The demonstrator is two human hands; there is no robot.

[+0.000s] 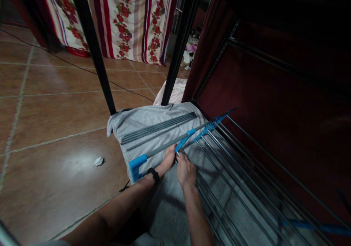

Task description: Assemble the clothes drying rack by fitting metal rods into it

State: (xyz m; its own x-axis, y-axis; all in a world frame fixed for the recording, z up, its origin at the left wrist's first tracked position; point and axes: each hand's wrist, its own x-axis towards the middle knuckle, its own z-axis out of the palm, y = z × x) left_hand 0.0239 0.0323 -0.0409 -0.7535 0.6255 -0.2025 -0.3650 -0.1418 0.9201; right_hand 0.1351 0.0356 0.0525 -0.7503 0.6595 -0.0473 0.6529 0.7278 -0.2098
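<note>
A grey metal rod (164, 146) with blue plastic connectors lies across a grey cloth (142, 120) on the floor. My left hand (167, 161), with a black band on the wrist, curls under this rod near a blue connector (183, 143). My right hand (185, 170) rests beside it, fingers bent onto the same connector where the rack's thin wires (219, 154) begin. A blue end piece (136, 167) caps the rod's near end. A bundle of loose grey rods (159, 128) lies on the cloth just beyond my hands.
A dark red fabric panel (274, 103) rises on the right behind the wire rack. Two black poles (94, 56) stand ahead. A flowered curtain (128, 19) hangs at the back. A scrap of white paper (98, 161) and a black cable (68, 65) lie on the brown tiled floor.
</note>
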